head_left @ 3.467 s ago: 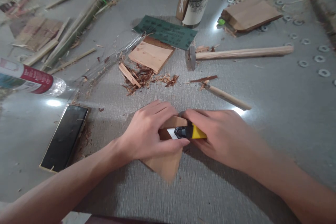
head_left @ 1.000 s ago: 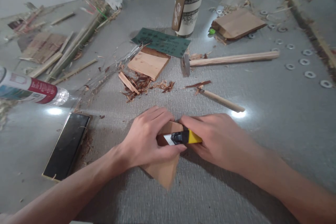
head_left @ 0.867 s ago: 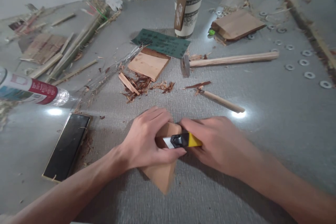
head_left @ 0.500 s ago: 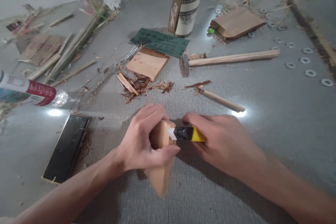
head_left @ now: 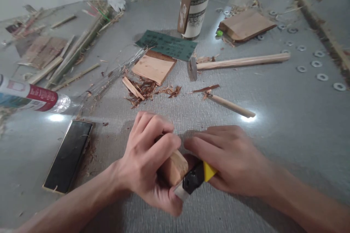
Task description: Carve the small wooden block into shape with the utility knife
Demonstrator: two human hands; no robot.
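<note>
Grey, textured tabletop (head_left: 287, 134) spreads beneath your hands, strewn with brown shavings (head_left: 144, 89) beyond your knuckles and a wooden-handled hammer (head_left: 243, 60) lying crosswise farther off. Close to your body, your left hand (head_left: 149, 153) grips a light-brown wooden piece (head_left: 175, 167), fingers wrapped over its far side and thumb on the side nearer you. Its exposed end emerges between finger and thumb, facing your right hand; the visible part slants from far left to near right, though your grip hides its full length. Your right hand (head_left: 232, 160) clasps a yellow-and-black utility knife (head_left: 194, 178), which runs toward your left thumb and slightly back toward you. The pale blade (head_left: 181, 190) lies at the near edge of the wood's exposed end, just beside the thumb; whether it touches either is unclear. Left fingers hold the wood directly, while the right hand stands just off its end. A black rectangular slab with a pale rim (head_left: 68, 156) rests beyond your left forearm.
</note>
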